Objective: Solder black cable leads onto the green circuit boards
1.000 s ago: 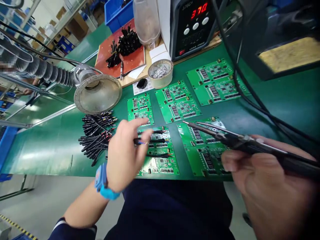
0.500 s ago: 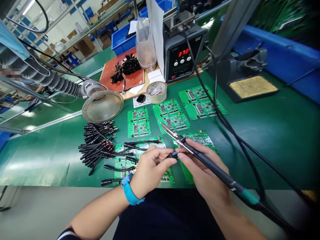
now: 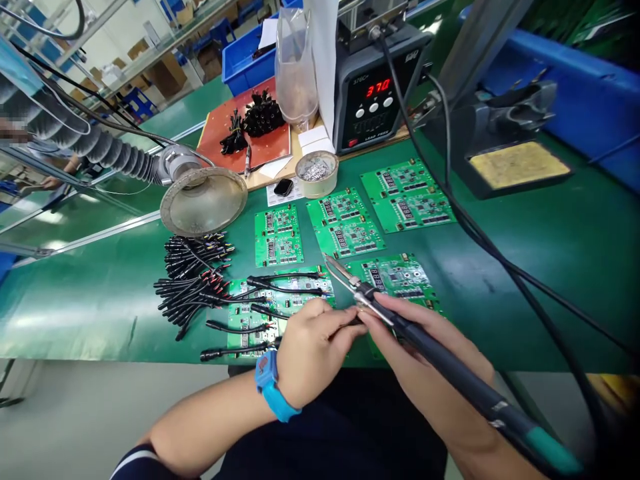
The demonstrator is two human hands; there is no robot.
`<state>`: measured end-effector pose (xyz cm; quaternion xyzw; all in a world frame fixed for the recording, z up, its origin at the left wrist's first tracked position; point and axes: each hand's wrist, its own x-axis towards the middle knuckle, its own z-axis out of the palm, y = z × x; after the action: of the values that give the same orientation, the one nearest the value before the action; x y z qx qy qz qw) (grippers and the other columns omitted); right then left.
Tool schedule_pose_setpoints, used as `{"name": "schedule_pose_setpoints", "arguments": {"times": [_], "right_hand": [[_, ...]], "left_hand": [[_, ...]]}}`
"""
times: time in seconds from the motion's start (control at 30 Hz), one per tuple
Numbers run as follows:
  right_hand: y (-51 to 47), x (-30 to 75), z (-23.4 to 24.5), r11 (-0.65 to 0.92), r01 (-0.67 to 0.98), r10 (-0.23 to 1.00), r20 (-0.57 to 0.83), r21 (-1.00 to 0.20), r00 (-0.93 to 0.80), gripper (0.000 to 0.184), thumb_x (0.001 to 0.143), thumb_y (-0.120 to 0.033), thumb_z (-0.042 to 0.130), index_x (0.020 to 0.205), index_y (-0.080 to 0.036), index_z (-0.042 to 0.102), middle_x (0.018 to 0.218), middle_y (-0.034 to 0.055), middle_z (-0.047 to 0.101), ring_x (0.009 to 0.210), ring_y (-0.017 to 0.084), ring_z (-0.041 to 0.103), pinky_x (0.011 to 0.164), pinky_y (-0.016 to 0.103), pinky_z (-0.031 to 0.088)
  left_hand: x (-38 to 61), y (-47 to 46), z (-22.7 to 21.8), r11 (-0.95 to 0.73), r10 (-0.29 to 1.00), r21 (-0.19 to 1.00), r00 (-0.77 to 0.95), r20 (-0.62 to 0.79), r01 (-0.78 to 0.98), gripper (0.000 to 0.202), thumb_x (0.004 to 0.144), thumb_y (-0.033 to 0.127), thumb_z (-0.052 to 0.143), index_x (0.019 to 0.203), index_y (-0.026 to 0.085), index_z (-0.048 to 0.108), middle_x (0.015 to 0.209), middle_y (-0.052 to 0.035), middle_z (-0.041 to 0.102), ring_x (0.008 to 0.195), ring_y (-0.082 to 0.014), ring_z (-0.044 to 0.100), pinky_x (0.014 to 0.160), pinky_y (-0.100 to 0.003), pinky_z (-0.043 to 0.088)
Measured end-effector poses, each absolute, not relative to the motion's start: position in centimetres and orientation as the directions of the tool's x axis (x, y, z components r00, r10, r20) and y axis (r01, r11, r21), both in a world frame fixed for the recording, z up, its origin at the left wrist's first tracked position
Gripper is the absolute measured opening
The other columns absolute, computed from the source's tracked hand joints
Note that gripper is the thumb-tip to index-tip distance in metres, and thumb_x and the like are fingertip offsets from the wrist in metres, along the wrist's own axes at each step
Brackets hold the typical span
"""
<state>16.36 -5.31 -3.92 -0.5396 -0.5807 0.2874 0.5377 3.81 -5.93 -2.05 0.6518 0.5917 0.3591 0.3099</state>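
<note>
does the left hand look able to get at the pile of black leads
Probably yes: the left hand is close to the pile of black leads, and only a flat circuit board lies between, so nothing tall blocks the way.

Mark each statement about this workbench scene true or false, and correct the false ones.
1. The right hand holds the soldering tweezers by the handle. True.
2. The blue wrist strap is on the right wrist. False: it is on the left wrist, above the left hand.
3. The red display on the soldering station reads 370. True.
4. The heap of black cable leads lies to the right of the soldering station. False: it lies to the left, on the green bench mat.
5. Black leads lie across the circuit board nearest the left hand. True.
</note>
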Motion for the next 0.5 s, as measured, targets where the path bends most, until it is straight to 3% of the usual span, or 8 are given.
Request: {"name": "schedule_pose_setpoints", "arguments": {"times": [0.1,0.2,0.37,0.5], "right_hand": [[-5.8,15.5,-4.3,0.114,0.146,0.899,0.164,-0.983,0.405,0.031,0.064,-0.018,0.069,0.093,-0.021,0.06,0.087,0.0016,0.063,0.074,0.014,0.062,0.064,0.023,0.054],[-6.1,14.4,-4.6,0.135,-0.01,0.824,0.107,-0.991,0.556,0.032,0.062,-0.016,0.07,0.092,-0.02,0.059,0.087,0.0017,0.063,0.075,0.014,0.062,0.068,0.025,0.054],[-6.7,13.0,-5.4,0.123,0.002,0.78,0.098,-0.992,0.618,0.033,0.061,-0.018,0.071,0.092,-0.019,0.06,0.089,0.0026,0.063,0.078,0.016,0.062,0.07,0.03,0.053],[-6.9,13.2,-5.4,0.116,0.016,0.766,0.099,-0.993,0.635,0.033,0.059,-0.018,0.072,0.091,-0.018,0.061,0.087,0.0034,0.063,0.075,0.017,0.062,0.07,0.033,0.053]], "left_hand": [[4.4,-5.7,-1.1,0.182,0.983,0.952,-0.051,-0.174,0.246,0.016,0.074,0.028,0.065,0.083,0.015,0.066,0.061,0.0013,0.055,0.045,-0.0076,0.052,0.047,-0.021,0.043],[5.2,-5.4,-0.5,0.395,0.915,0.918,-0.069,-0.397,-0.04,0.025,0.069,0.033,0.067,0.08,0.011,0.062,0.052,0.003,0.055,0.038,-0.0068,0.05,0.04,-0.019,0.042],[6.0,-5.1,-1.0,0.425,0.885,0.88,-0.106,-0.453,-0.213,0.032,0.064,0.039,0.07,0.076,0.011,0.059,0.046,0.0033,0.056,0.036,-0.0075,0.05,0.039,-0.019,0.044],[5.2,-5.3,-1.6,0.412,0.891,0.891,-0.122,-0.438,-0.192,0.033,0.068,0.035,0.068,0.088,0.012,0.058,0.047,0.005,0.054,0.037,-0.0078,0.05,0.038,-0.017,0.042]]}}
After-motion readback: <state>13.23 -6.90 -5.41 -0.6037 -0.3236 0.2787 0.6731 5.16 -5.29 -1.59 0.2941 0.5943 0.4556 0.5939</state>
